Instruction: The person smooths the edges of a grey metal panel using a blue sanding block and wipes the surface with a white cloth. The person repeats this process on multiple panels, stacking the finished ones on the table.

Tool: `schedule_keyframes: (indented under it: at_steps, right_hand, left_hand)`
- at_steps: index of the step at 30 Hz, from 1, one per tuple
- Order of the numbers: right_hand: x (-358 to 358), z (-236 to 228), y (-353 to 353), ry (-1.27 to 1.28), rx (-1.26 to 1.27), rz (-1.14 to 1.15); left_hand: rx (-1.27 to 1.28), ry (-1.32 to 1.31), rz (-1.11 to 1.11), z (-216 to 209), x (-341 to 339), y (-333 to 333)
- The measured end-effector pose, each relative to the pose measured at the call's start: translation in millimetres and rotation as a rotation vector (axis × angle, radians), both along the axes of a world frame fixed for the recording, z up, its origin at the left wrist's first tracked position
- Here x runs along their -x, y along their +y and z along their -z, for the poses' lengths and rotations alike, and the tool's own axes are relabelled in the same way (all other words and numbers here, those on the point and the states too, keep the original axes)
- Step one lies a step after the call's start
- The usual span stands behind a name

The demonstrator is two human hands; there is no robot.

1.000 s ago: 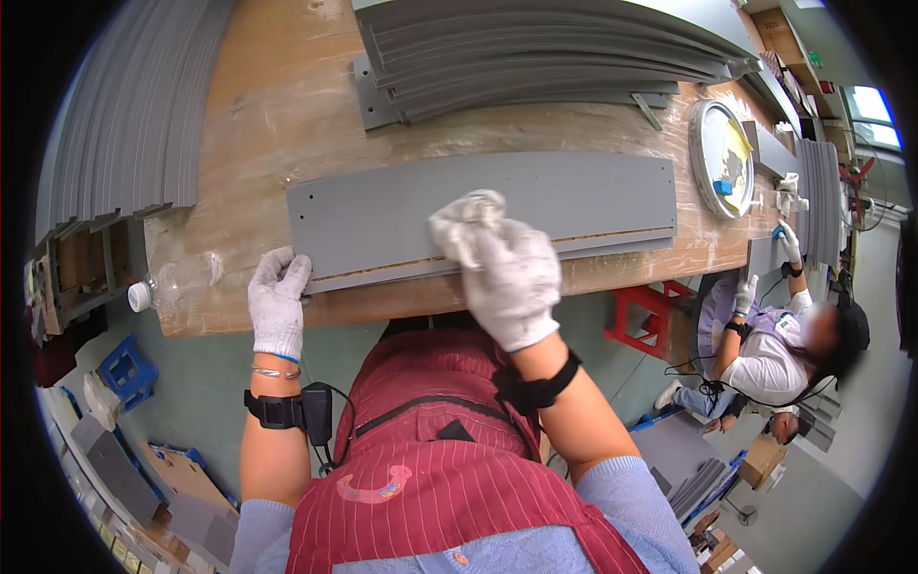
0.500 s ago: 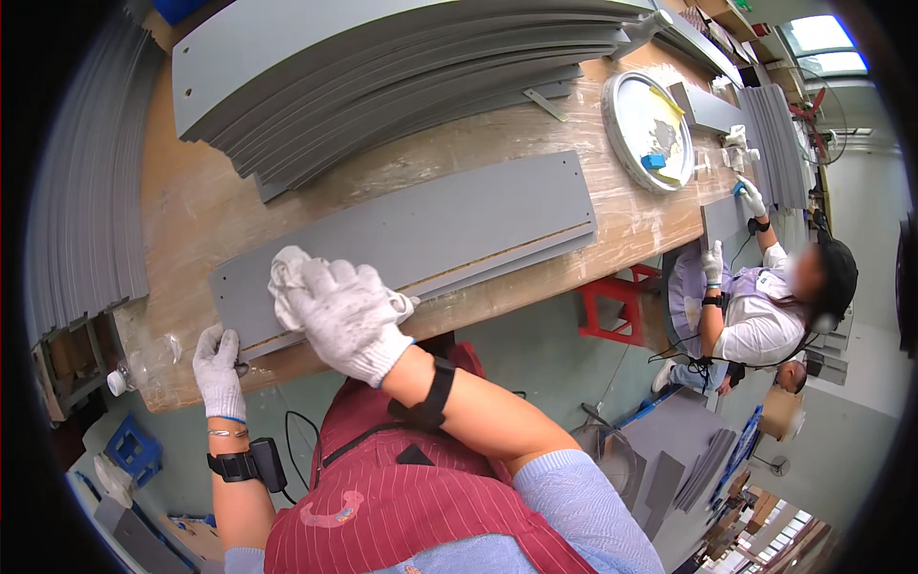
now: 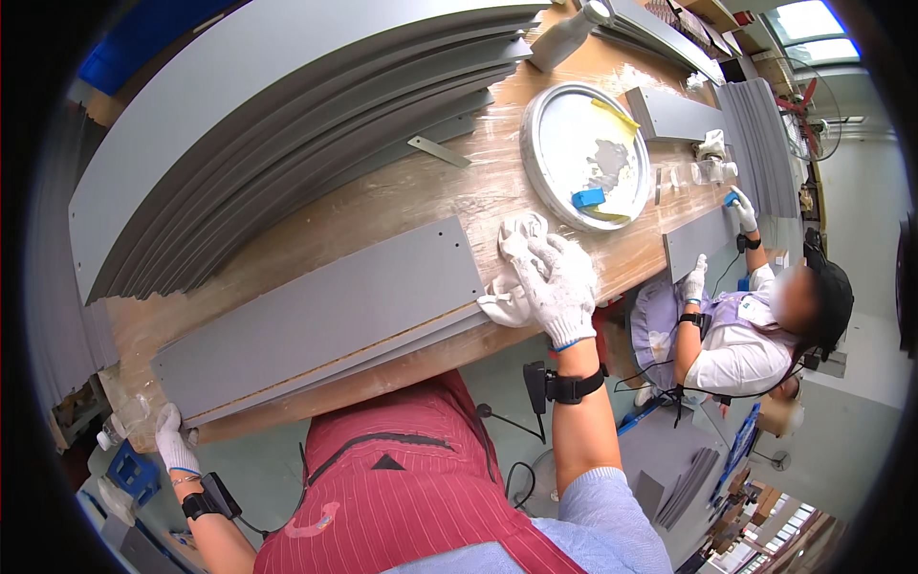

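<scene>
A long grey board (image 3: 325, 311), with a brown groove along its near edge and small holes at its ends, lies on top of another board on the table. My left hand (image 3: 175, 442), in a white knit glove, grips its near left corner, fingertips at the edge and partly hidden. Just past the board's right end, my right hand (image 3: 557, 287), gloved as well, presses on a crumpled white cloth (image 3: 507, 298). That cloth touches the right edge of the board and spreads out beneath my fingers.
A tall stack of grey boards (image 3: 287, 124) fills the far left. Right of it are a metal strip (image 3: 438, 151), a grey bottle (image 3: 571, 36) and a round white lid (image 3: 547, 187) with grey paste and a blue block (image 3: 588, 198). A co-worker (image 3: 746, 325) handles another board at right.
My right hand has wiped rightward along the board with the cloth, past its right end. My left hand stays at the near left corner. The view has shifted to the right.
</scene>
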State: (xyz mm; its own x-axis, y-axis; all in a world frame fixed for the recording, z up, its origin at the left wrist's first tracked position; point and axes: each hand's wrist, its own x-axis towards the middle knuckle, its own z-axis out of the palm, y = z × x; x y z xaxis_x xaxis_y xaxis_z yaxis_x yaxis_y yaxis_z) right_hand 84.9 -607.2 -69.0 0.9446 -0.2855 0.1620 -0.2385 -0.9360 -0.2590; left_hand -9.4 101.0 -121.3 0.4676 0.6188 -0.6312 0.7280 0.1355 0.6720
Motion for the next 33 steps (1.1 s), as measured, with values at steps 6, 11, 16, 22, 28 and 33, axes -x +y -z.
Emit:
schedule_keyframes:
  at_steps: [6, 11, 16, 22, 28, 33]
  right_hand:
    - [-33, 0, -91, -0.212, 0.118, 0.214]
    - [-56, 8, -109, -0.068, 0.177, 0.167]
    - [-66, 12, -128, 0.051, 0.186, 0.254]
    - [-75, 26, -176, -0.048, 0.201, 0.415]
    - [-90, 40, -194, -0.051, 0.210, 0.368]
    - [-94, 41, -184, -0.041, 0.178, 0.442]
  left_hand:
    - [0.014, 0.071, -0.114, 13, 3, 23]
    - [0.057, 0.119, -0.108, 8, 1, 25]
    - [0.079, 0.320, -0.176, 18, 0, 49]
    - [0.056, 0.223, -0.173, 22, 11, 42]
    - [0.087, 0.237, -0.229, 14, 11, 37]
    - [0.097, 0.262, -0.213, 11, 19, 48]
